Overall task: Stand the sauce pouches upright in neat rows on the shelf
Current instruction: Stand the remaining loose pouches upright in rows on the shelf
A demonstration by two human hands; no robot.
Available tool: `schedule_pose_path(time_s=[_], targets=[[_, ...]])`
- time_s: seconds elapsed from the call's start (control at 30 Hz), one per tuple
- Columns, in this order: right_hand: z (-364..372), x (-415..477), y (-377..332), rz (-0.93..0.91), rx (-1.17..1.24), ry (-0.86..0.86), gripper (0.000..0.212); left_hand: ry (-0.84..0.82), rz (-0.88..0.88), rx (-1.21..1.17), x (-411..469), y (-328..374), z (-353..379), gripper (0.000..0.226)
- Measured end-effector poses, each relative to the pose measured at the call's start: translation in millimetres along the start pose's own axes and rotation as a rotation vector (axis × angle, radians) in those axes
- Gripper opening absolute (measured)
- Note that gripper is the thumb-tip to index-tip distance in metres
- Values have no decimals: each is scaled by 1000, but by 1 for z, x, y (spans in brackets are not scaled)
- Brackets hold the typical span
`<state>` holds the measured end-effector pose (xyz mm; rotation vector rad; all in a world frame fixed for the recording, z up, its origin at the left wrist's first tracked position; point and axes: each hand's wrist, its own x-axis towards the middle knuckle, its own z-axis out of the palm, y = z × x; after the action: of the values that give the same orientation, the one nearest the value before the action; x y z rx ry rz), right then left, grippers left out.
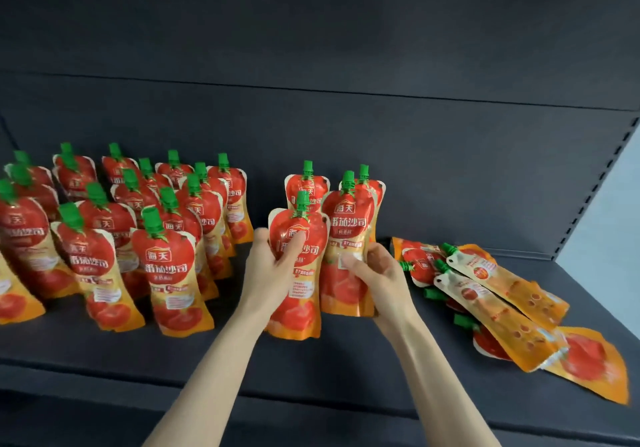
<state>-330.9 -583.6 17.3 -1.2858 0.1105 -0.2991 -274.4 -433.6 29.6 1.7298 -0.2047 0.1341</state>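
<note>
Red and orange sauce pouches with green caps fill the dark shelf (311,363). Several stand upright in rows on the left (166,266). In the middle, my left hand (273,266) grips the front pouch (298,304) around its waist, upright on the shelf. My right hand (377,273) holds the pouch beside it (346,238) from the right side, thumb across its front. Two more pouches (308,186) stand behind these. A pile of pouches (491,294) lies flat on the right.
The shelf's back panel (346,117) rises behind the rows. A perforated upright (595,190) closes the right end. Bare shelf shows between the left rows and the middle group, and along the front edge.
</note>
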Motion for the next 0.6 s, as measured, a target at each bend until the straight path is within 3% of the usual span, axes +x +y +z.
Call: schedule_pose_path(time_s=[0.2, 0.43, 0.6], targets=[[11, 35, 13, -165, -181, 99, 26, -18, 92, -127, 49, -15, -8, 30], [5, 71, 36, -157, -222, 165, 28, -25, 113, -207, 78, -36, 10, 25], [-5, 77, 51, -168, -427, 140, 40, -75, 50, -45, 75, -79, 17, 50]])
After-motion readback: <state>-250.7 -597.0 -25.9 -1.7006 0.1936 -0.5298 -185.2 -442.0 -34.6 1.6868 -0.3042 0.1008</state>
